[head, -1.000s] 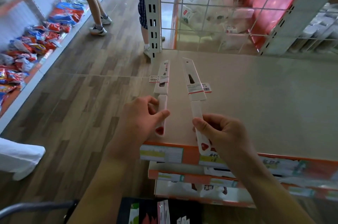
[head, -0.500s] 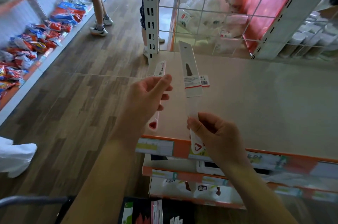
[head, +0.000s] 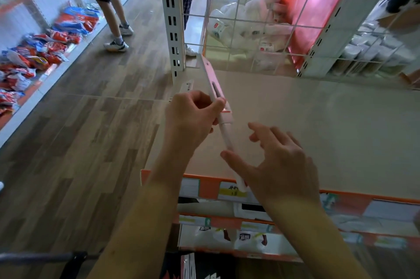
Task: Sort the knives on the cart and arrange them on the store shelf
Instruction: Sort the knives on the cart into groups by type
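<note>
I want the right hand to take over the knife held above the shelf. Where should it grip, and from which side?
Probably the bare white handle of the knife, from the right: it slants free below the left hand, which pinches the card sleeve, and the open right hand is beside it.

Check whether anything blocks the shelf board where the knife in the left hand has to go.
Nothing visible does. The left hand grips the packaged knife above the shelf board, which shows bare beneath it and to its right. Only the open right hand is close, at the knife's handle end by the front edge.
</note>
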Motion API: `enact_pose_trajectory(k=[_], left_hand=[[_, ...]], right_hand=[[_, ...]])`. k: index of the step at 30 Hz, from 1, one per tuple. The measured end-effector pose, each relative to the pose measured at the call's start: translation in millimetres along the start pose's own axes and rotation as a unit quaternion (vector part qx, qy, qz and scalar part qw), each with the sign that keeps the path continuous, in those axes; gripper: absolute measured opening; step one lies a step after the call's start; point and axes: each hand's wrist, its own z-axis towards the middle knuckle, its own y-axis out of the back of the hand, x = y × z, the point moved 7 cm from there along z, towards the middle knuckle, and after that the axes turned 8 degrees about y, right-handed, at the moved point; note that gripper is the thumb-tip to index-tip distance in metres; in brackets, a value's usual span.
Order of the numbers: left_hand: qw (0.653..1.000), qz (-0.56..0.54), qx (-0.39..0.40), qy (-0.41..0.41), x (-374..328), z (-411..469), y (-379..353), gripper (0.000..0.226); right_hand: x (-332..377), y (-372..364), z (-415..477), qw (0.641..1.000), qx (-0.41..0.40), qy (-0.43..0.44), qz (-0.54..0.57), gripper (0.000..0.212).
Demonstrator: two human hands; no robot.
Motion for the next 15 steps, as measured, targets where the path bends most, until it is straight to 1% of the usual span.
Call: enact_pose_trajectory(k=[1, 2, 3, 5, 8, 12, 15], left_hand=[[0.999, 0.03, -0.015, -0.023, -4.8, -0.9, 1.3, 0.017], [0.997, 0.056, -0.028, -0.04, -8.9, -1.7, 2.1, 0.017], [0.995, 0.075, -0.04, -0.052, -11.9, -2.4, 2.9, 0.015], [0.99, 0.108, -0.065, -0.067, -15.5, -2.7, 4.1, 0.015], [0.983, 0.144, -0.089, -0.072, -17.3, -2.8, 3.4, 0.018], [0.978, 0.164, -0.102, -0.082, -20.2, -5.1, 1.6, 0.019], [0.973, 0.174, -0.103, -0.113, -24.6, -8.7, 0.0, 0.025]], right_hand=[[5.5, 2.3, 0.1, 0.999, 0.019, 0.008, -0.034, 0.068], [9.4, 1.2, -1.0, 0.997, 0.057, 0.007, -0.045, 0.069], [11.7, -1.0, -2.3, 0.995, 0.09, 0.001, -0.044, 0.069], [13.7, -4.9, -2.0, 0.993, 0.115, 0.003, -0.041, 0.063], [14.6, -14.0, -0.4, 0.994, 0.111, 0.007, -0.015, 0.05], [7.5, -23.4, 2.4, 0.998, 0.061, 0.011, -0.001, 0.033], [4.8, -28.9, 3.4, 0.999, 0.027, 0.044, 0.0, 0.015]])
